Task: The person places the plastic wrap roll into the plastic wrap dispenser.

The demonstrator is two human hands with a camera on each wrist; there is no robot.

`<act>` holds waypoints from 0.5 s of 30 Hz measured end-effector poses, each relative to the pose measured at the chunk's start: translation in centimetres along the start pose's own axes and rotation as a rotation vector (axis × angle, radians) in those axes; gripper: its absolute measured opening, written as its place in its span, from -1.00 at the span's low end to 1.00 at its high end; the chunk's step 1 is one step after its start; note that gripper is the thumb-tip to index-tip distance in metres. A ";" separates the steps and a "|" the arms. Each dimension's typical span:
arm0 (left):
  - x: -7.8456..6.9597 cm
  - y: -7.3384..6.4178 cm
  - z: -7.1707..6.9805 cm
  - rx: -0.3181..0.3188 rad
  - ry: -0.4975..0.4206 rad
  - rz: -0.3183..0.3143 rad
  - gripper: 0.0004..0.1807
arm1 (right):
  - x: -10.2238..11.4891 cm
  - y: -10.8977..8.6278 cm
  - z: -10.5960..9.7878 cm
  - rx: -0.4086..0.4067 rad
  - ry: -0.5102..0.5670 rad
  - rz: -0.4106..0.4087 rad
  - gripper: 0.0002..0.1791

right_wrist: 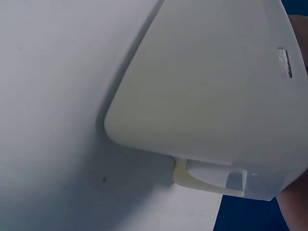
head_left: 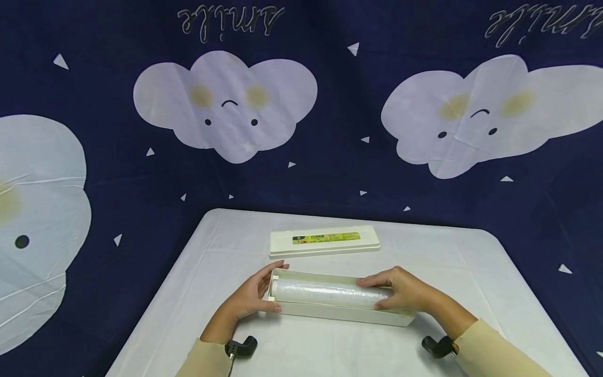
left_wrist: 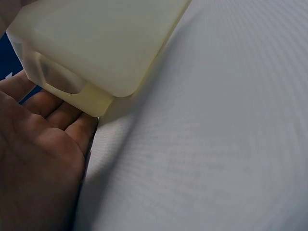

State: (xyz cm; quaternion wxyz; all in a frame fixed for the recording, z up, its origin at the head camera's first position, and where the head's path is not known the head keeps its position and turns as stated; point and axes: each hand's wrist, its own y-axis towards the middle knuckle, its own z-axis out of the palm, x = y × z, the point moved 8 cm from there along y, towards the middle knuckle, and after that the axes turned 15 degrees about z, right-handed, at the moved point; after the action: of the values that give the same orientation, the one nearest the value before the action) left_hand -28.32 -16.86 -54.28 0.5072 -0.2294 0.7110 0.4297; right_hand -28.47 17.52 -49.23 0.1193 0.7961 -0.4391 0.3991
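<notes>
A long cream plastic box [head_left: 339, 313] lies on the white table with its top side uncovered. Inside it is a shiny roll of cling film [head_left: 320, 293]. My left hand [head_left: 247, 296] holds the box's left end, thumb at the front edge and fingers round the back corner. In the left wrist view those fingers lie behind the box end [left_wrist: 106, 43]. My right hand [head_left: 407, 290] grips the roll near its right end, fingers on the far side and thumb on the near side. The right wrist view shows only the box's outer wall [right_wrist: 202, 96], which hides the roll.
Behind the box lies a flat cream lid [head_left: 325, 250] with a yellow-green label [head_left: 326, 238]. The table [head_left: 452, 267] has rounded far corners. A dark blue cloth with clouds [head_left: 226, 104] hangs beyond it.
</notes>
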 end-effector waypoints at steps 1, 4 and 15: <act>0.0 0.0 0.0 0.001 0.004 -0.003 0.28 | 0.0 -0.1 0.0 -0.009 -0.008 -0.001 -0.38; 0.0 0.0 0.0 0.003 0.004 -0.006 0.28 | -0.1 -0.3 -0.1 -0.037 -0.029 -0.001 -0.39; 0.2 0.0 0.0 0.001 0.003 0.007 0.25 | 0.3 -1.3 -0.5 -0.105 -0.075 -0.059 -0.43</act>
State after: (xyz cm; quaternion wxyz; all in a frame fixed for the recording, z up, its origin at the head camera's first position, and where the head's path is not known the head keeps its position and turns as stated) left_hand -28.40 -16.87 -54.45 0.5048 -0.2273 0.7128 0.4306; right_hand -27.61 18.36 -48.52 0.1561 0.8156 -0.4402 0.3415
